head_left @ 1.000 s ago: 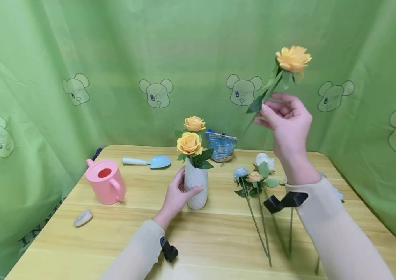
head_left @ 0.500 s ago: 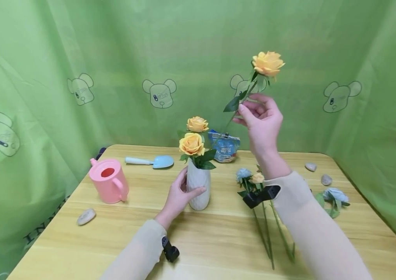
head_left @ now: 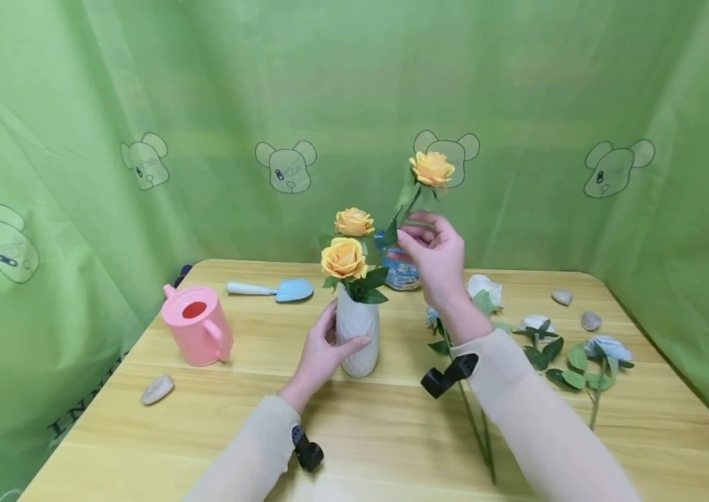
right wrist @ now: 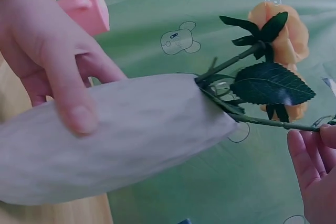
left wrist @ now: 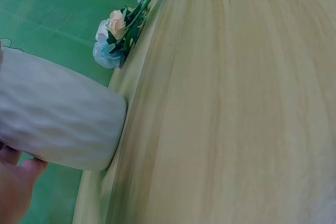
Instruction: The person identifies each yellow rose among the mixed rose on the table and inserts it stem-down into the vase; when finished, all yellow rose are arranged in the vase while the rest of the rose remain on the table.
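The left hand [head_left: 323, 352] grips a white textured vase [head_left: 360, 321] standing upright on the table, fingers behind it and thumb across its front. Two yellow roses [head_left: 344, 258] with dark green leaves stand in the vase. Just right of them, the right hand [head_left: 438, 258] pinches the stem of another yellow rose [head_left: 431, 169] between thumb and fingers. That stem [right wrist: 273, 123] slants down to the vase's mouth in the right wrist view, its lower end hidden within. The left wrist view shows the vase's base [left wrist: 105, 124] on the wood.
A pink watering can [head_left: 197, 328], a blue trowel [head_left: 291, 289] and a stone [head_left: 157, 389] lie at the left. A blue bag [head_left: 403, 275] sits behind the right hand. At the right are white flowers [head_left: 484, 288], a pale blue flower [head_left: 607, 347] and more stones [head_left: 561, 297].
The right hand has carried its yellow rose left and down, from high at the right to just above the vase. The left hand has kept its hold on the vase.
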Demonstrator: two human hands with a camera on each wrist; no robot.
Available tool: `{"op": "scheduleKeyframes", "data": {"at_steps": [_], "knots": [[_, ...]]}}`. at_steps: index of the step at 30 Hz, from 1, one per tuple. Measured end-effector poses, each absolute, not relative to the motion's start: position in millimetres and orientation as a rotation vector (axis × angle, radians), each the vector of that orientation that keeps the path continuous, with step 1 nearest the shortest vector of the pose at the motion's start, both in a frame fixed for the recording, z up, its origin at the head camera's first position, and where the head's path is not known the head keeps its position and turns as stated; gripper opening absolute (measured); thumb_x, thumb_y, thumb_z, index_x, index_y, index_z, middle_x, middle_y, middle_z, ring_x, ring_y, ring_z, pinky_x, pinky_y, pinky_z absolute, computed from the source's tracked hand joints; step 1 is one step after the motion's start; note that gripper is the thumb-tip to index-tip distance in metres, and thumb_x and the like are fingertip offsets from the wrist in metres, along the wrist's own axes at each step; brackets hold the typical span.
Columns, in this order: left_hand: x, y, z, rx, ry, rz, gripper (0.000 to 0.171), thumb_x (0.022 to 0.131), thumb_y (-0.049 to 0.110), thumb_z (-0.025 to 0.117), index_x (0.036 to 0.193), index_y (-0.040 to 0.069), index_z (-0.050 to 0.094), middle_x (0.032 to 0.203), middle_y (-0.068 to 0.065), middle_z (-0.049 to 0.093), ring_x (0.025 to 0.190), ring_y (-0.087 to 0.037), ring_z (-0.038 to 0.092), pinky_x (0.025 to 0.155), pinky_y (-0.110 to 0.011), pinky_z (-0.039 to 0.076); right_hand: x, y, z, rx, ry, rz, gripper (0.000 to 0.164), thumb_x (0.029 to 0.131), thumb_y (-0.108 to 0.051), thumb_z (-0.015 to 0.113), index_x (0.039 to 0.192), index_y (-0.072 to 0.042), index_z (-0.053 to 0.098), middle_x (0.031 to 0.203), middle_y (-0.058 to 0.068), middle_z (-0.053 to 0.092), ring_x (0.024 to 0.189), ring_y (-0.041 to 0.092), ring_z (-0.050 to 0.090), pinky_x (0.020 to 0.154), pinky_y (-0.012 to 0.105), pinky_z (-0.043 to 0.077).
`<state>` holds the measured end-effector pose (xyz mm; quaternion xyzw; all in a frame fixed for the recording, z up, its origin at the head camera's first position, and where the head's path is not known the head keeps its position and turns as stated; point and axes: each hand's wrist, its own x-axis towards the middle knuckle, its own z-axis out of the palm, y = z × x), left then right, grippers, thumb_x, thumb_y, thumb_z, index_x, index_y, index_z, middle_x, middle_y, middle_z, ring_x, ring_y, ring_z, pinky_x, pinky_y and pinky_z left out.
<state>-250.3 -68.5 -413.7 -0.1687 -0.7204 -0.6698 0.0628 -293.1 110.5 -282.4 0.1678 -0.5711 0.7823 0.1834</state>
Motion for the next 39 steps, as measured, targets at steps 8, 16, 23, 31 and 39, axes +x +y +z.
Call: {"op": "scheduleKeyframes", "data": {"at_steps": [8,16,23,31,39], "knots": [[-249,-68,-411,-0.518,-2.17,-2.014,0.077,0.079,0.014,0.075,0.144,0.014,0.033,0.135,-0.007,0.048,0.119,-0.02,0.048,0.101,-0.034,0.038,-291,106,-296,0.518,-1.666,2.199,0.026,0.082,0.011,0.062,0.104,-0.003,0.057,0.084,0.006,0.063,0.071,0.015,0.063,0.065,0.035,0.056],[-255,-67,-422,-0.485,-2.158,-2.04,0.079,0.078,0.014,0.076,0.144,0.015,0.033,0.134,-0.009,0.049,0.118,-0.022,0.049,0.1,-0.036,0.038,-290,118,-320,0.564,-1.867,1.939,0.022,0.084,0.005,0.063,0.106,0.006,0.059,0.091,0.008,0.064,0.081,0.015,0.062,0.069,0.028,0.055],[-266,-66,-439,-0.472,-2.124,-2.04,0.08,0.075,0.022,0.079,0.143,0.021,0.036,0.134,-0.004,0.049,0.118,-0.019,0.049,0.1,-0.033,0.039,-289,156,-362,0.497,-2.014,1.97,0.023,0.085,0.003,0.064,0.107,0.006,0.06,0.1,0.029,0.06,0.078,0.018,0.065,0.069,0.033,0.056],[-267,-67,-437,-0.464,-2.128,-2.03,0.079,0.075,0.026,0.079,0.142,0.024,0.037,0.131,-0.002,0.051,0.116,-0.019,0.051,0.098,-0.035,0.041,-275,202,-380,0.39,-2.028,2.042,0.021,0.086,-0.001,0.064,0.106,-0.004,0.062,0.09,0.01,0.065,0.076,0.017,0.065,0.068,0.033,0.056],[-253,-67,-421,-0.451,-2.164,-2.076,0.079,0.078,0.016,0.076,0.144,0.014,0.033,0.139,-0.009,0.043,0.124,-0.026,0.044,0.102,-0.041,0.036,-262,255,-409,0.327,-2.088,1.966,0.027,0.086,-0.009,0.067,0.111,-0.002,0.061,0.094,0.011,0.065,0.077,0.018,0.066,0.068,0.035,0.056]]}}
